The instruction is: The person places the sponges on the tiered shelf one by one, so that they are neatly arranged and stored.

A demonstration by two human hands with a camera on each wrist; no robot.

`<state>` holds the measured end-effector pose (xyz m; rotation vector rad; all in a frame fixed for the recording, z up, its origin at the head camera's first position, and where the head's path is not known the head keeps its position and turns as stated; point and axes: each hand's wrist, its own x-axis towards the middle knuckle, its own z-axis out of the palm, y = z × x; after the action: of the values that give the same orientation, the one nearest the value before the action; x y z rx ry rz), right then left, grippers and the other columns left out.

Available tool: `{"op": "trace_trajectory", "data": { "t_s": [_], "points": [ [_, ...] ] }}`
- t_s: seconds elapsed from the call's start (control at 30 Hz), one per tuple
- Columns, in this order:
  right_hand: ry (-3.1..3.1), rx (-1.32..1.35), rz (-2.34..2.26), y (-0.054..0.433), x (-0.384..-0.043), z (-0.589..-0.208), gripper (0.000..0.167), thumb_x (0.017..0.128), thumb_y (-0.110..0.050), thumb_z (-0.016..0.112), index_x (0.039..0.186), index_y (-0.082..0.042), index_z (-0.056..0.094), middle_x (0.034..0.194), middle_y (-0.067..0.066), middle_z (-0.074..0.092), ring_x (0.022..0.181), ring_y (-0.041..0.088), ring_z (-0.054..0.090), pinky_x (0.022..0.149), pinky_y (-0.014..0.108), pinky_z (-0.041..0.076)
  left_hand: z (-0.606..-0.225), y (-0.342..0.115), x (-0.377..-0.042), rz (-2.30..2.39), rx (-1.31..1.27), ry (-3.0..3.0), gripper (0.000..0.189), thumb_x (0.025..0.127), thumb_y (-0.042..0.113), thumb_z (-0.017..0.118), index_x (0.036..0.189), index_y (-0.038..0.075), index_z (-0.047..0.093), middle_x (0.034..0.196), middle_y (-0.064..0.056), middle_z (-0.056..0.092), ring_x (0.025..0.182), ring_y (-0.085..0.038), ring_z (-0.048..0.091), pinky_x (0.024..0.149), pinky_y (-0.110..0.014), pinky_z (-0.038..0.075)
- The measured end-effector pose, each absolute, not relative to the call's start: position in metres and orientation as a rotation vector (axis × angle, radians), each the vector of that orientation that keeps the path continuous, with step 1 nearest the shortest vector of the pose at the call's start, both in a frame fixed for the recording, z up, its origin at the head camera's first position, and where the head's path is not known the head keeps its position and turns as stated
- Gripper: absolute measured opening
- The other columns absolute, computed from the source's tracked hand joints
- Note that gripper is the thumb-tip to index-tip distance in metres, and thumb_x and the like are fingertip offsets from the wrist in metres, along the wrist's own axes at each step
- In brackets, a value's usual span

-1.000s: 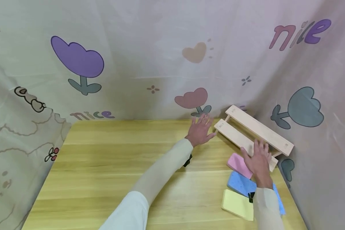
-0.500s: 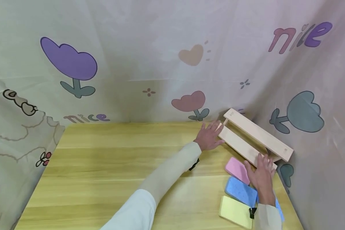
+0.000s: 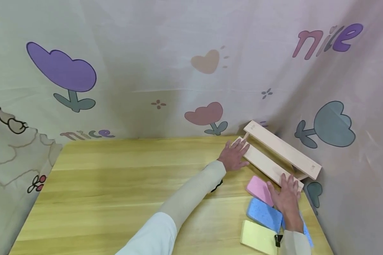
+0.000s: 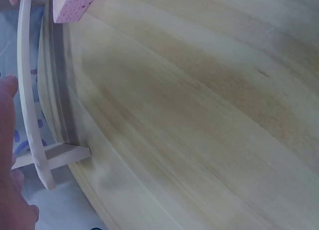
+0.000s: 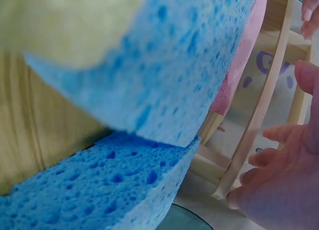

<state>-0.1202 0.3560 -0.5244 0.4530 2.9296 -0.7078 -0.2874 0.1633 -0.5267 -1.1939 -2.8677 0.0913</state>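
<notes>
A pale two-tier wooden rack stands at an angle in the table's back right corner. My left hand lies with spread, nearly straight fingers over the left end of its lower plank. At that plank's right end, the fingertips of my right hand overlap the wood, thumb spread to the left. In the right wrist view the right hand is beside the plank with its fingers extended. Neither hand grips the rack. In front of it lie a pink sponge, a blue sponge and a yellow sponge.
Another blue sponge is partly hidden under the right forearm. Printed curtain cloth hangs along the back and both sides of the wooden table. The rack's back corner is close to the cloth.
My left hand has moved right onto the lower plank's left end. My right hand has drawn back slightly toward that plank's front edge. The head view has shifted a little.
</notes>
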Motion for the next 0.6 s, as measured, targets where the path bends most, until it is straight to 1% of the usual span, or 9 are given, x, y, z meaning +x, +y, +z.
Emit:
{"op": "trace_trajectory", "data": {
  "t_s": [0.17, 0.37, 0.47, 0.6],
  "points": [
    [2.913, 0.452, -0.685, 0.357, -0.119, -0.523, 0.083, 0.098, -0.052, 0.034, 0.15, 0.005, 0.002, 0.151, 0.037, -0.009, 0.136, 0.058, -0.009, 0.102, 0.075, 0.003, -0.53, 0.165, -0.291, 0.08, -1.198, -2.882, 0.074, 0.095, 0.065, 0.025, 0.154, 0.023, 0.012, 0.161, 0.0, 0.013, 0.147, -0.019, 0.015, 0.117, -0.048, 0.021],
    [2.777, 0.431, -0.68, 0.36, -0.119, -0.518, 0.081, 0.1, -0.051, 0.028, 0.149, 0.005, -0.003, 0.149, 0.036, -0.017, 0.135, 0.058, -0.013, 0.103, 0.074, -0.003, -0.534, 0.177, -0.293, 0.06, -1.235, -2.889, 0.07, 0.096, 0.062, 0.026, 0.154, 0.023, 0.013, 0.161, 0.001, 0.014, 0.147, -0.018, 0.016, 0.116, -0.046, 0.023],
    [2.761, 0.421, -0.679, 0.361, -0.119, -0.515, 0.077, 0.101, -0.046, 0.029, 0.148, 0.007, -0.001, 0.149, 0.036, -0.016, 0.135, 0.058, -0.012, 0.103, 0.074, -0.003, -0.536, 0.181, -0.292, 0.055, -1.259, -2.9, 0.068, 0.097, 0.059, 0.026, 0.154, 0.022, 0.013, 0.161, 0.0, 0.015, 0.147, -0.018, 0.015, 0.117, -0.047, 0.022],
    [2.769, 0.41, -0.668, 0.361, -0.12, -0.514, 0.069, 0.102, -0.037, 0.029, 0.149, 0.007, 0.001, 0.15, 0.036, -0.013, 0.136, 0.057, -0.009, 0.105, 0.073, -0.002, -0.54, 0.184, -0.292, 0.1, -1.243, -2.91, 0.063, 0.099, 0.057, 0.023, 0.153, 0.026, 0.014, 0.161, 0.002, 0.014, 0.148, -0.017, 0.013, 0.118, -0.047, 0.019]
  ]
}}
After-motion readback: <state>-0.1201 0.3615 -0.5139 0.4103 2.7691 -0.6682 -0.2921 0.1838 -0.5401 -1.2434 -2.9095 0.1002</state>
